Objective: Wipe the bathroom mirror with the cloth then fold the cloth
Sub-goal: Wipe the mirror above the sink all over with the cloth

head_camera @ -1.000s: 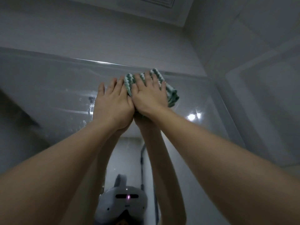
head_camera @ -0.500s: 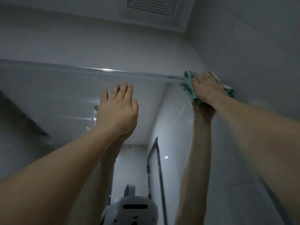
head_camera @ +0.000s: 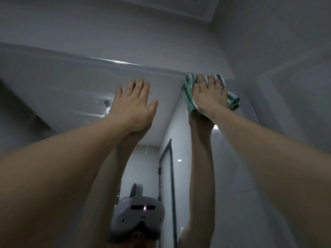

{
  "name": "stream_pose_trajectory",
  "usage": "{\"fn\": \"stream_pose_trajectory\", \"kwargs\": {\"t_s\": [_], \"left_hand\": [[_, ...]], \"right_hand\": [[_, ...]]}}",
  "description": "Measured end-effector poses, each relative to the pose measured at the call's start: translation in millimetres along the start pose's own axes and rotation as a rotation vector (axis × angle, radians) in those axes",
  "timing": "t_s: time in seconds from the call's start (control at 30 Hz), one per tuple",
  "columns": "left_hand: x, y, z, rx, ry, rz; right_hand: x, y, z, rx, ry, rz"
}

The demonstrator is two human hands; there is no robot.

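Right hand (head_camera: 208, 93) w/ the green striped cloth (head_camera: 232, 101) has swung from beside the left hand (head_camera: 133, 104) over to the mirror (head_camera: 53, 83)'s top right corner, pressing it flat – left stays open-palmed on the glass, so prob wiping's still going, no fold yet.

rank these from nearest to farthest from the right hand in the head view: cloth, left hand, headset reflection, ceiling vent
1. cloth: under the right hand, pressed to the mirror's top right corner.
2. left hand: to its left, flat on the glass.
3. ceiling vent: above, at the top edge of the view.
4. headset reflection: far below, low in the mirror.
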State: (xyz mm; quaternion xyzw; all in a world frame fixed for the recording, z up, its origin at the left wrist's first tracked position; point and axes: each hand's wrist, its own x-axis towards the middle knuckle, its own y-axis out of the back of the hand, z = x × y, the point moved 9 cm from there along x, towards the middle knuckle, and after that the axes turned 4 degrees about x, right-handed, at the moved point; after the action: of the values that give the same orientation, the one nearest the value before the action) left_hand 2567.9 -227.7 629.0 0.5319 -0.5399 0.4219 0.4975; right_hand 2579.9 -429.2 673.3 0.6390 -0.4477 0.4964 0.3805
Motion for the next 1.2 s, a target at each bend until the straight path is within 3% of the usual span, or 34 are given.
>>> {"fn": "stream_pose_trajectory", "kwargs": {"t_s": [0.1, 0.4, 0.6, 0.77, 0.9, 1.0, 1.2], "left_hand": [[-10, 5, -17, 0.043, -0.053, -0.066], [-62, 29, -137, 0.15, 0.081, -0.093], [-98, 39, -197, 0.177, 0.107, -0.033], [-122, 43, -231, 0.106, 0.12, 0.04], [-125, 45, -230, 0.078, 0.105, 0.094], [-126, 44, -231, 0.041, 0.096, 0.099], [-126, 43, -229, 0.03, 0.09, 0.115]], "right_hand": [[-18, -14, -54, 0.026, 0.14, -0.02], [-69, -38, -176, 0.102, 0.294, -0.019], [-136, -66, -290, 0.167, 0.476, -0.04], [-121, -70, -294, 0.092, 0.6, -0.1], [-49, -39, -193, -0.033, 0.31, 0.052], [-42, -27, -132, -0.014, 0.102, 0.009], [-45, -35, -131, -0.002, -0.196, -0.011]]}}
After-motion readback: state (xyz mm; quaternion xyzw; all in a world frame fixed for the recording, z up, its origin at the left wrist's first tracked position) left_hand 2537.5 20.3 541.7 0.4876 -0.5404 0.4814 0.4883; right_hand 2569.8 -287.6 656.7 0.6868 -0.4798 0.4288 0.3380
